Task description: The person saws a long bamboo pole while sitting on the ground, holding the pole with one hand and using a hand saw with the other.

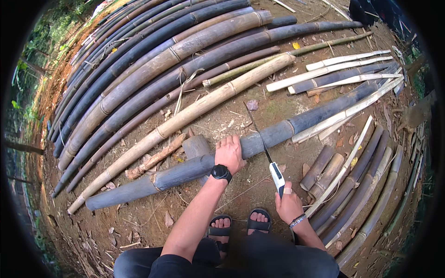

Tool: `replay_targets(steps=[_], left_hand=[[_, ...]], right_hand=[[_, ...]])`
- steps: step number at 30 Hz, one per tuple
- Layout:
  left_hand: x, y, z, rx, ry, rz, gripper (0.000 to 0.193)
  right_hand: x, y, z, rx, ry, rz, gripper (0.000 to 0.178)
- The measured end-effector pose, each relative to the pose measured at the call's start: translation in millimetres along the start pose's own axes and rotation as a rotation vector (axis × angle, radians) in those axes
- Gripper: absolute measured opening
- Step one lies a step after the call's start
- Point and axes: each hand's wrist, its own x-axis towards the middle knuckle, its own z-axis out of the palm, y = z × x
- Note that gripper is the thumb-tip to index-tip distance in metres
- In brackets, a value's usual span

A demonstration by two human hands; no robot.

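Observation:
A thick dark bamboo pole lies crosswise in front of me, from the lower left up to the right. My left hand, with a black watch on its wrist, presses down on the pole, fingers wrapped over its top. In my right hand is a hand saw, gripped by its white and black handle. Its thin dark blade reaches up across the pole, right of my left hand. Whether the blade has cut in cannot be made out. A short bamboo piece sits under the pole beside my left hand.
Many long bamboo poles lie side by side beyond. A pale pole is nearest them. Split pale strips lie at upper right, short cut pieces and more poles at right. My sandalled feet stand on bare soil.

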Motion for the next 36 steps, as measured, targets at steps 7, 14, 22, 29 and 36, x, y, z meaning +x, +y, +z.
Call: replay_targets(steps=[7,14,22,29,36], left_hand=[[-16.5,2.6,-5.8,-0.019,0.027,0.058,0.092],[-16.4,7.8,-17.0,0.048,0.036,-0.002,0.097],[-7.2,-3.6,-12.7,0.091,-0.113,-0.157,0.068],[-3.1,0.6,-7.1,0.127,-0.027,-0.082,0.055],[-6.1,-2.2,-18.3,0.082,-0.13,-0.113,0.055]], right_hand=[[1.3,14.8,7.4,0.052,0.047,-0.134,0.048],[-0.2,7.5,-2.7,0.13,-0.07,-0.023,0.049],[-3.4,-3.4,0.8,0.075,-0.063,0.016,0.049],[-25.1,0.1,-18.6,0.0,-0.037,0.012,0.038],[-58.9,9.8,-14.9,0.059,-0.029,-0.055,0.042]])
